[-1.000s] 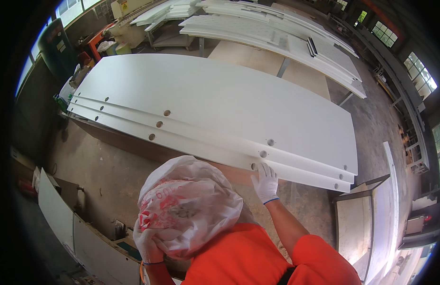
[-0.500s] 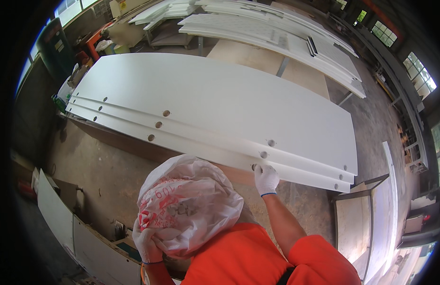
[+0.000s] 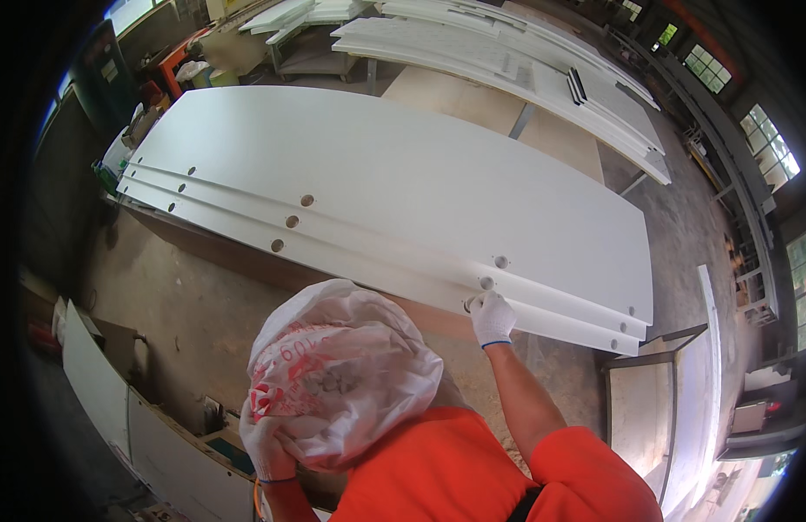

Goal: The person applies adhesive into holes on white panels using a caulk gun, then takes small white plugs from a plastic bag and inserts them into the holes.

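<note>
White gloves cover both my hands. My left hand [image 3: 266, 448] is closed on the gathered edge of a large white plastic bag [image 3: 381, 348] with red print, held against my body. Small greyish pieces show faintly through or inside the bag. Ahead lie long white panels [image 3: 403, 165], stacked in steps, with round holes along their near edges. My right hand [image 3: 492, 319] is at the near edge of the lowest panel, its fingers pinched together over a round hole. Whatever small thing is in those fingers is hidden by the glove.
Behind stands a table stacked with more white panels [image 3: 472, 61] and a narrow dark piece [image 3: 577, 87]. A metal-framed, box-like stand [image 3: 642, 409] is at the right. At the lower left are white boards [image 3: 94, 378]. A dark green bin [image 3: 103, 78] stands far left.
My right hand stays at the same hole, its fingers and wrist turned slightly. The view has shifted a little; the left hand still holds the bag.
</note>
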Demonstrator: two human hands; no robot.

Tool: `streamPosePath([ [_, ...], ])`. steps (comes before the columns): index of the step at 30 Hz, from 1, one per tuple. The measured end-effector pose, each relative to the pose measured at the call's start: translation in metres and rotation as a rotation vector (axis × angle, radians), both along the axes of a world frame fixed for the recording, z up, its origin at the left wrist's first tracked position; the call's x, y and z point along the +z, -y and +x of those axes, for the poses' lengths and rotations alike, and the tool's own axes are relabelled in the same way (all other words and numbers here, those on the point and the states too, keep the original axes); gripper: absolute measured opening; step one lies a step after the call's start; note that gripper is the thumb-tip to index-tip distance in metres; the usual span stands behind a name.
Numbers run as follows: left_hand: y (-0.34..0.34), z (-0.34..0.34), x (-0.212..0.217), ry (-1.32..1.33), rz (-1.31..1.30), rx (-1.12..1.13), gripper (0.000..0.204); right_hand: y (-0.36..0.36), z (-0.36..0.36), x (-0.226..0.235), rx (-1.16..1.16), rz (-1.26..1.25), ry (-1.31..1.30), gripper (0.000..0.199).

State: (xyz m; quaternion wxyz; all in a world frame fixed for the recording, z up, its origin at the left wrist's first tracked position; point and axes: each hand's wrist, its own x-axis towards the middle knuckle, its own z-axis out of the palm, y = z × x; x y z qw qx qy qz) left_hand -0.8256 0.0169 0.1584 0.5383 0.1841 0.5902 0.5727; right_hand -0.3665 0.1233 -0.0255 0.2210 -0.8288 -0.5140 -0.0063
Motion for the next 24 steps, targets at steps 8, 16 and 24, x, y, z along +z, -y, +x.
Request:
streamPosePath([
  [8,-0.003,-0.010,-0.013,0.004,-0.007,-0.032,0.061,0.002,0.006,-0.005,0.105,-0.051,0.084,0.018],
  [16,-0.009,-0.006,-0.007,0.010,-0.006,-0.027,0.062,-0.022,0.025,0.058,0.176,-0.531,-0.145,0.064],
  [24,-0.013,-0.011,-0.015,0.013,0.053,-0.074,0.062,-0.034,0.021,0.060,0.173,-0.658,-0.020,0.072],
])
